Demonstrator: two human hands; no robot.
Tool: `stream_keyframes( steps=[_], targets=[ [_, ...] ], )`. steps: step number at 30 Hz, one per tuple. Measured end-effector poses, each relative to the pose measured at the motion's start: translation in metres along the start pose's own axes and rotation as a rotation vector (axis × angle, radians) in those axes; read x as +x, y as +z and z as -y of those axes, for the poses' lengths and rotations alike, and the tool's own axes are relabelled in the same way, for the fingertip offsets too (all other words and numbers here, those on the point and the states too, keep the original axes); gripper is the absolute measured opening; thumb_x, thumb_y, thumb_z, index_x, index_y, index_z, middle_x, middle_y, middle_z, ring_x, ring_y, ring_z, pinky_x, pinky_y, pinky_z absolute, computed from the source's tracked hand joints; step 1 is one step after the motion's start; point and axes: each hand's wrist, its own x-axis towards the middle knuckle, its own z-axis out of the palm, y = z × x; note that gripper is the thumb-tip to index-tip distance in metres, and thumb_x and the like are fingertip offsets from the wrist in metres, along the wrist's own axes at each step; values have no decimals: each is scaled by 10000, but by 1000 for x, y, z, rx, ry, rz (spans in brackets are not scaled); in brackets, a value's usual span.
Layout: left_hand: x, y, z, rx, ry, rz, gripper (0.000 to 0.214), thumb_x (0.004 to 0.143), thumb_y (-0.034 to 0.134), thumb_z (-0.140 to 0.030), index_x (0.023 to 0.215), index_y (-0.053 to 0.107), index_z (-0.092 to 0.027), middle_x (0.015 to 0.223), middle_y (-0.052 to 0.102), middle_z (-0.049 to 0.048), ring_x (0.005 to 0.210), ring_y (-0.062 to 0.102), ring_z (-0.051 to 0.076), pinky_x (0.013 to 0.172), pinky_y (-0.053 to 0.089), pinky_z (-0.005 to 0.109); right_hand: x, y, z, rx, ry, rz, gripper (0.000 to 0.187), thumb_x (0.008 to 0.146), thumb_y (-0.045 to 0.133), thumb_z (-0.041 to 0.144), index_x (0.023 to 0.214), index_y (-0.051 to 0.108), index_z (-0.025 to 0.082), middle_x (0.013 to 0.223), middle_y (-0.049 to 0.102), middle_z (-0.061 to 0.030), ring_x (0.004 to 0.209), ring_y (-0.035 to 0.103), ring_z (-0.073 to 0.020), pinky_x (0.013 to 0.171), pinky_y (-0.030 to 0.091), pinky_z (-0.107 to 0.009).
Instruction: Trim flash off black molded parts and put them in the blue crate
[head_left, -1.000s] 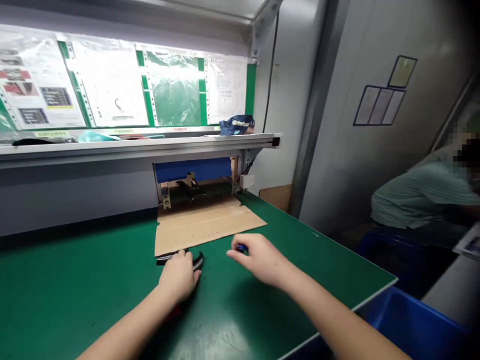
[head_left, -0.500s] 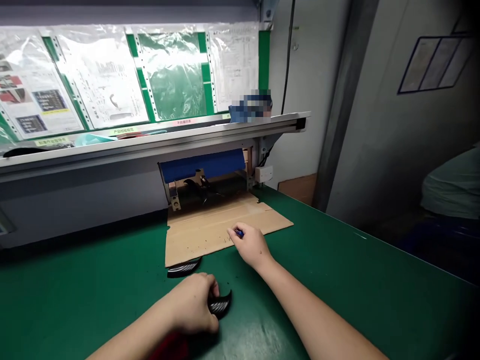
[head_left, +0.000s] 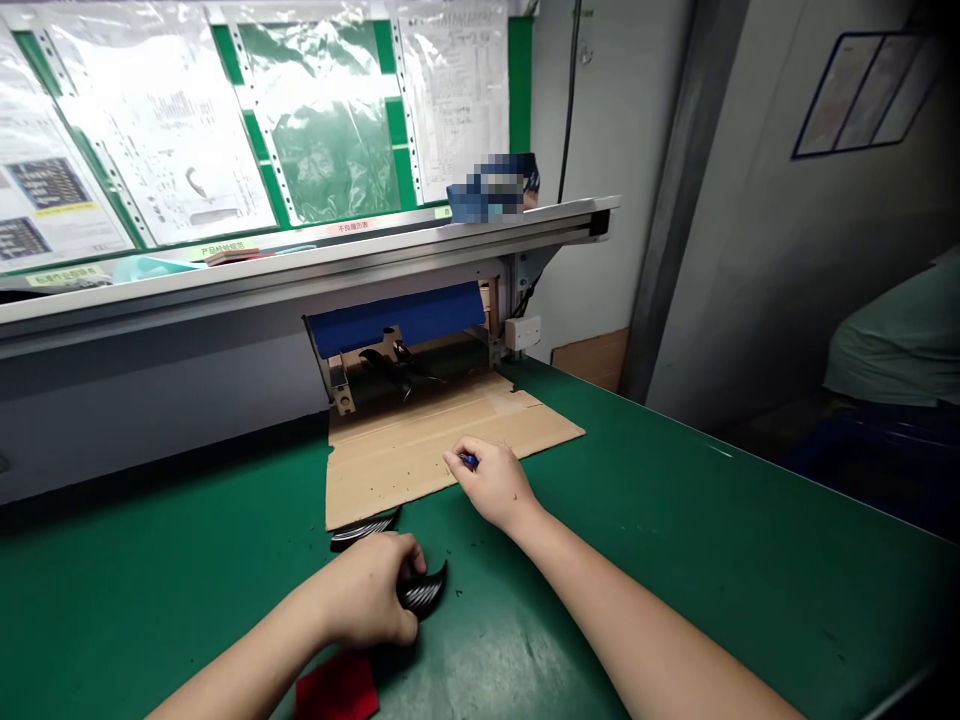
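Note:
My left hand (head_left: 371, 590) grips a black curved ribbed part (head_left: 425, 590) low on the green table (head_left: 675, 540). A second black curved part (head_left: 365, 528) lies just beyond it, at the front edge of a flat cardboard sheet (head_left: 420, 450). My right hand (head_left: 491, 483) rests on the cardboard's front edge, closed around a small blue-tipped tool (head_left: 469, 461). A red cloth (head_left: 336, 688) lies under my left wrist.
Behind the cardboard an opening under a blue cover (head_left: 397, 315) holds more dark parts. A metal shelf (head_left: 300, 270) runs above, with paper sheets in plastic sleeves on the green board. At the right edge a person's pale green sleeve (head_left: 892, 340) shows.
The view swung left and down. My left hand drew one black part toward me and away from the other. My right hand moved onto the cardboard edge. The red cloth came into view.

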Motion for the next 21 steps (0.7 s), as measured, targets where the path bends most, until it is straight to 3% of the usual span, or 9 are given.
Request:
stream_keyframes(
  steps=[3, 7, 13, 16, 21],
  targets=[
    [1, 2, -5, 31, 24, 35, 417, 463, 699, -217, 868, 609, -253, 828, 625, -6, 678, 565, 184, 514, 386, 240, -1, 1, 0, 11, 0, 5, 239, 880, 538, 323, 680, 567, 196, 607, 563, 25, 573, 499, -142, 544, 306, -234],
    [-1, 2, -10, 92, 97, 6, 415, 454, 696, -193, 856, 607, -243, 850, 617, 9, 698, 557, 197, 540, 392, 258, -2, 1, 0, 16, 4, 9, 251, 889, 529, 330, 679, 561, 195, 594, 559, 29, 564, 500, -141, 550, 311, -232],
    [-12, 6, -11, 162, 161, -117, 380, 693, 460, -43, 948, 641, -259, 894, 649, 24, 817, 605, 199, 692, 443, 269, -3, 1, 2, 22, 0, 19, 252, 884, 531, 328, 674, 562, 191, 597, 564, 24, 563, 498, -142, 595, 336, -239],
    [-12, 0, -5, 187, 126, -227, 409, 807, 395, -57, 1057, 631, -279, 984, 655, 33, 914, 594, 204, 783, 443, 282, -4, 1, 3, 26, 3, 27, 258, 885, 525, 338, 677, 565, 191, 598, 564, 19, 563, 496, -146, 602, 341, -244],
    [3, -13, 20, 255, 4, -452, 385, 908, 318, -117, 1189, 566, -203, 1151, 605, 121, 1098, 480, 292, 946, 338, 421, -5, 0, 6, 34, 18, 41, 283, 885, 511, 371, 673, 560, 190, 588, 552, 11, 557, 488, -152, 559, 331, -241]
  ],
)
